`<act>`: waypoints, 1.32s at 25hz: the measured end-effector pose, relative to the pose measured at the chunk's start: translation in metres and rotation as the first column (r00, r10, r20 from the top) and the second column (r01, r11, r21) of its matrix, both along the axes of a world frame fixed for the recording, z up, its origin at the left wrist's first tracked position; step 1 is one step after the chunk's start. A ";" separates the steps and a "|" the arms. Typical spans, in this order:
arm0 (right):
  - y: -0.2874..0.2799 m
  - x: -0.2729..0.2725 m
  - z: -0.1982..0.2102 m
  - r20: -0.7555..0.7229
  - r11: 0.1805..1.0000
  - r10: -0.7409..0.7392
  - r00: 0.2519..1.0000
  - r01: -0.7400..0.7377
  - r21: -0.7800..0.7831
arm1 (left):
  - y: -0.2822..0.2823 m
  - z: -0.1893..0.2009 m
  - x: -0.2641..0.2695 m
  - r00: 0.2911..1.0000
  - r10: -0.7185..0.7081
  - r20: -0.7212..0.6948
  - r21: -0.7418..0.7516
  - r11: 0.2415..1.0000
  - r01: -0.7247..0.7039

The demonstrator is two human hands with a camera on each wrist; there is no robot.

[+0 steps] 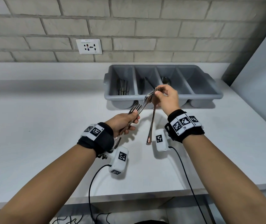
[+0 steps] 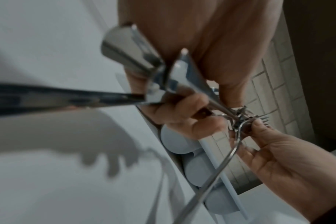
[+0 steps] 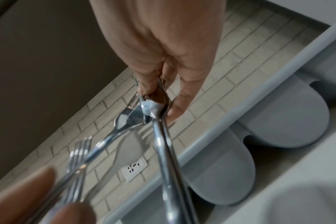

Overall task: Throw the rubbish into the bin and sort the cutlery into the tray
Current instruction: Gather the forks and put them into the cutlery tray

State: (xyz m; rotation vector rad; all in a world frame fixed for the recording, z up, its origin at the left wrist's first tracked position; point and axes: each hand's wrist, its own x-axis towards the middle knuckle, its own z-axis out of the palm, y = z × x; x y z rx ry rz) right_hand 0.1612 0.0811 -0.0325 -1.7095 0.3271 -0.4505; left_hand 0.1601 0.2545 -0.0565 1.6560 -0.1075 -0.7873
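A smooth white counter (image 1: 40, 126) meets a pale brick wall (image 1: 129, 21); the left hand (image 1: 123, 122) grips shiny steel forks (image 1: 136, 109); the right hand (image 1: 167, 97) pinches a slim spoon (image 1: 151, 123) before the grey four-compartment plastic tray (image 1: 209, 92).

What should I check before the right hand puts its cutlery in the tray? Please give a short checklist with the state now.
1. Right hand pinches the spoons firmly: ok.
2. Left hand holds the forks: ok.
3. Spoons free from the forks: cannot tell, they cross.
4. Tray in front of the hands: ok.
5. Spoon compartment has room: ok.
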 end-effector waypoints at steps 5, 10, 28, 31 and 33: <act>-0.023 0.003 0.010 0.033 0.994 -0.103 0.994 0.101 0.035 | 0.015 -0.009 0.009 0.999 0.041 0.031 0.010 0.999 -0.041; -0.023 0.003 0.009 0.038 0.996 -0.091 0.995 0.092 -0.009 | 0.003 -0.006 0.016 0.977 0.027 0.212 0.098 0.994 -0.048; 0.006 0.008 -0.010 -0.119 0.992 0.106 0.987 -0.113 -0.051 | -0.050 -0.002 0.020 0.995 0.099 -0.021 -0.310 0.945 -0.100; 0.020 -0.011 -0.018 -0.374 0.922 0.382 0.845 -0.374 0.098 | -0.050 0.012 0.039 0.965 0.257 -0.047 -0.429 0.867 -0.252; 0.025 -0.022 -0.032 -0.447 0.869 0.487 0.750 -0.469 0.160 | -0.052 0.018 0.044 0.948 0.308 -0.077 -0.484 0.820 -0.306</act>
